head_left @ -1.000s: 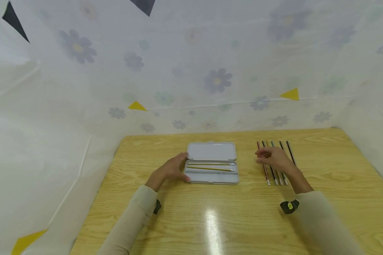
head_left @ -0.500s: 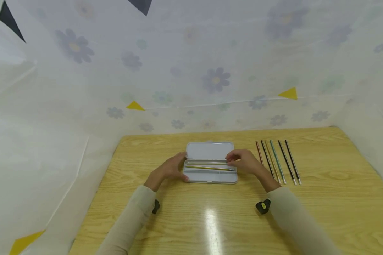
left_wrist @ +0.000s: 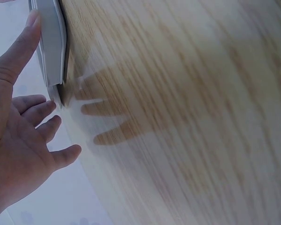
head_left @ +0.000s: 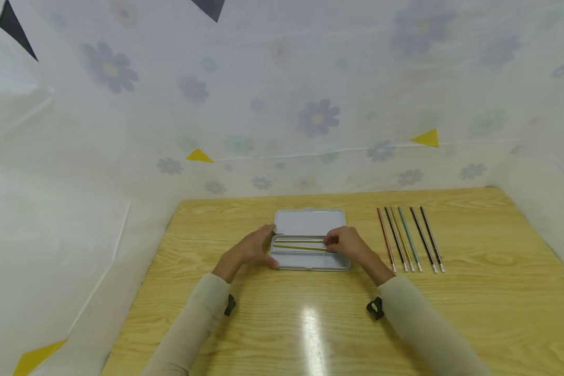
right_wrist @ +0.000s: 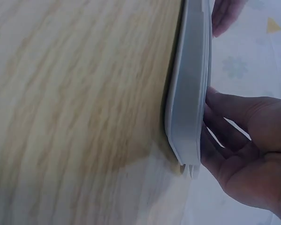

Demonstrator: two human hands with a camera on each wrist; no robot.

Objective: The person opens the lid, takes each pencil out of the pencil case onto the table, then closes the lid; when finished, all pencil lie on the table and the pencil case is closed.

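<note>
Open flat grey metal pencil case (head_left: 310, 240) mid light wooden desk (head_left: 282, 324), left hand (head_left: 251, 249) spread flat against its left end, right hand (head_left: 345, 243) curled over a yellow pencil (head_left: 298, 247) inside, six loose pencils (head_left: 410, 237) well right, head view only, wrist views just case edges.

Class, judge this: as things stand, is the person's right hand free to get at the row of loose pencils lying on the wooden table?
Probably yes. The right hand rests at the open white pencil case, and the loose pencils lie uncovered just to its right, with only bare wooden table between.
</note>
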